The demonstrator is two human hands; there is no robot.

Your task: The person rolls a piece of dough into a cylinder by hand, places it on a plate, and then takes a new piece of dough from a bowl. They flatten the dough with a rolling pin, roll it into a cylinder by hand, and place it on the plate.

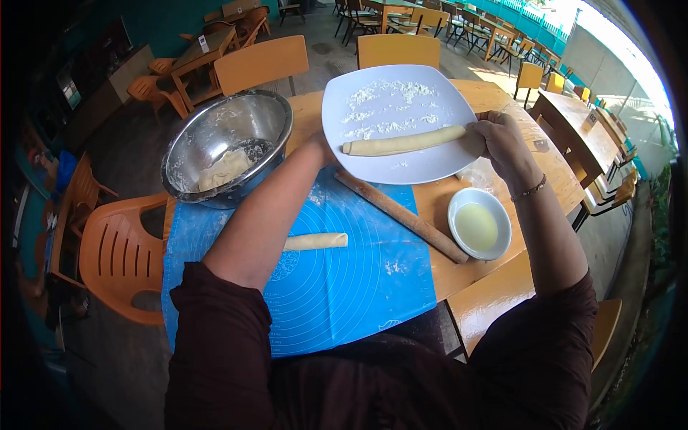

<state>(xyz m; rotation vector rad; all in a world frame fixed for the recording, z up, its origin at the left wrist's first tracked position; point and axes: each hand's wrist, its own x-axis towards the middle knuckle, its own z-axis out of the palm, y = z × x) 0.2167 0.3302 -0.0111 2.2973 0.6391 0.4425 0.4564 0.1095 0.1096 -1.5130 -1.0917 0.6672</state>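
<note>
A white square plate (398,118), dusted with flour, is held up and tilted over the far side of the table. Across it lies a long dough roll (401,143), its right end close to my right hand. My right hand (500,143) is closed on the plate's right edge. At the left edge, my left hand (320,149) supports the plate, its fingers mostly hidden beneath. Another dough roll (317,241) rests on the blue pastry mat (358,287), partly covered by my left forearm. A wooden rolling pin (401,216) lies diagonally below the plate.
A metal bowl (269,118) with a dough lump (225,170) stands at the left on the wooden table (466,285). Near the rolling pin's lower end is a white bowl of pale yellow liquid (477,225). An orange chair (122,251) is on the left, with more furniture beyond.
</note>
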